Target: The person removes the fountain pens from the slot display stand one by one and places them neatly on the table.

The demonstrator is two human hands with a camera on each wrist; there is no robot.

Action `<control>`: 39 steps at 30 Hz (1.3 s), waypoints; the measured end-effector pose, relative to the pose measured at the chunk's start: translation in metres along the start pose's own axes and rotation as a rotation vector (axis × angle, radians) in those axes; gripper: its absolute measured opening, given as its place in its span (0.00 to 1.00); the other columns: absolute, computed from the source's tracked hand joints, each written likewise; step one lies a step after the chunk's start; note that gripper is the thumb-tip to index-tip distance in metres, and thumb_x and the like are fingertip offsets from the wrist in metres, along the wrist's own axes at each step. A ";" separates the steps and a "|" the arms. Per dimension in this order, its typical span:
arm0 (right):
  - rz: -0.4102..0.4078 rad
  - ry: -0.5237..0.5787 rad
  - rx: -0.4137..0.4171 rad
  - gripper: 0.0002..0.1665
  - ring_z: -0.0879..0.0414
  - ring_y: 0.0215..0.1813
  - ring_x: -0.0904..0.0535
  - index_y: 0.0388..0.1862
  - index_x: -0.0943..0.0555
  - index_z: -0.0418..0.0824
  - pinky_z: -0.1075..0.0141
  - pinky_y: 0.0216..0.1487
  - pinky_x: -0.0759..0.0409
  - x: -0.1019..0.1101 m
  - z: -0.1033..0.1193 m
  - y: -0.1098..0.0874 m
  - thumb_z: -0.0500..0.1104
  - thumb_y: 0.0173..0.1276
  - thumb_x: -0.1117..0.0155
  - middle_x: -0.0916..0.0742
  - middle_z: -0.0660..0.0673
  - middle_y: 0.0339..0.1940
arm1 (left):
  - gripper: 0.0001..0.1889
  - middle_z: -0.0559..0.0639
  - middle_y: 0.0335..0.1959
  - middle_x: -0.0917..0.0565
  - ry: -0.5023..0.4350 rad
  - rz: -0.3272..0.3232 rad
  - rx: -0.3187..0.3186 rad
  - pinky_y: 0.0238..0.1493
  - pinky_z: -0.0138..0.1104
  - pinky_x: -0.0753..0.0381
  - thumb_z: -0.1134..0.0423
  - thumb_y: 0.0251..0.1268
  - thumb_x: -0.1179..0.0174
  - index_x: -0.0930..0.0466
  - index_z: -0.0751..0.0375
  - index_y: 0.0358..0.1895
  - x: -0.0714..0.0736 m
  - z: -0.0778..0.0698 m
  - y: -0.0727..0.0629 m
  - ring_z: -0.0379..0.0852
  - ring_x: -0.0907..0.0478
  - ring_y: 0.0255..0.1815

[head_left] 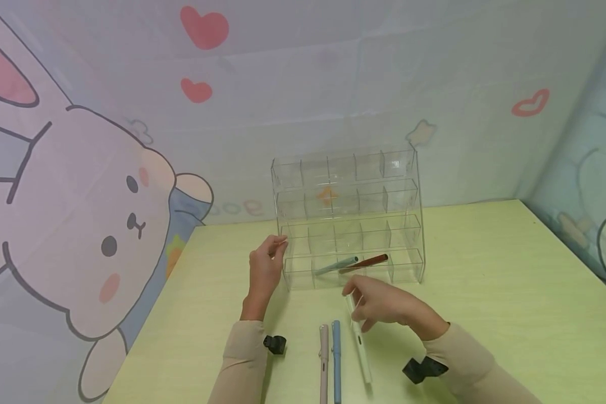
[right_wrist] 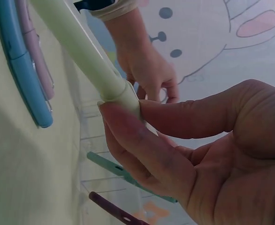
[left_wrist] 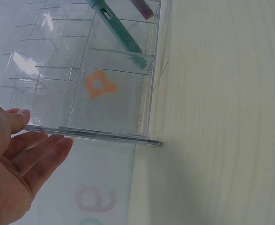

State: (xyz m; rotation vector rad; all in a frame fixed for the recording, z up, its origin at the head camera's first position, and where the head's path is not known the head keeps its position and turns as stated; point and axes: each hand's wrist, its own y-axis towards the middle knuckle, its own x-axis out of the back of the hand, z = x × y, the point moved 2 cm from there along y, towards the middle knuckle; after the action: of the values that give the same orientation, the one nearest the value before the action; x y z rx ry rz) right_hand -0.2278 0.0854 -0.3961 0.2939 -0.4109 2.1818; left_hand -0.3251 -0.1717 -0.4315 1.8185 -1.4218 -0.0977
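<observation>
While my left hand pinches the rack by its side, my right hand pinches the white pen; best steady.

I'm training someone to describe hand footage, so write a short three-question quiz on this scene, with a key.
1. Multiple choice: what does the right hand hold? A) blue pen; B) white pen; C) pink pen.
2. True or false: the left hand grips the side of the clear rack.
3. Short answer: how many pens are in the rack, and in which row?

Key: 1. B. 2. True. 3. Two, the green pen and the dark red pen, in the bottom row.
</observation>
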 end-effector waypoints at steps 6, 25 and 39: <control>0.012 0.000 -0.020 0.27 0.45 0.41 0.20 0.59 0.31 0.25 0.56 0.36 0.15 -0.006 -0.010 0.007 0.21 0.60 0.42 0.27 0.28 0.52 | 0.06 0.59 0.42 0.11 -0.004 -0.001 0.011 0.46 0.49 0.16 0.70 0.70 0.37 0.14 0.64 0.46 -0.001 -0.001 0.000 0.55 0.12 0.41; 0.028 -0.101 -0.041 0.25 0.43 0.37 0.14 0.55 0.28 0.22 0.55 0.39 0.15 -0.023 -0.029 0.021 0.18 0.57 0.39 0.23 0.30 0.49 | 0.06 0.59 0.41 0.11 -0.003 -0.002 0.001 0.46 0.50 0.17 0.70 0.70 0.38 0.14 0.64 0.46 -0.001 -0.001 0.001 0.56 0.12 0.40; 0.026 -0.333 -0.023 0.18 0.50 0.36 0.26 0.48 0.22 0.29 0.52 0.42 0.25 -0.025 -0.032 0.023 0.26 0.58 0.29 0.18 0.43 0.39 | 0.06 0.59 0.42 0.11 0.000 0.001 -0.001 0.46 0.49 0.16 0.70 0.70 0.38 0.14 0.64 0.46 -0.001 0.000 0.000 0.55 0.12 0.41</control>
State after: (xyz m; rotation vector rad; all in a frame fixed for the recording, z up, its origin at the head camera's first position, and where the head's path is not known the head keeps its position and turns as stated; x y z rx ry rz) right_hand -0.2336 0.0670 -0.4380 0.6463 -0.6255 2.1545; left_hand -0.3259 -0.1712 -0.4317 1.8166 -1.4228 -0.0980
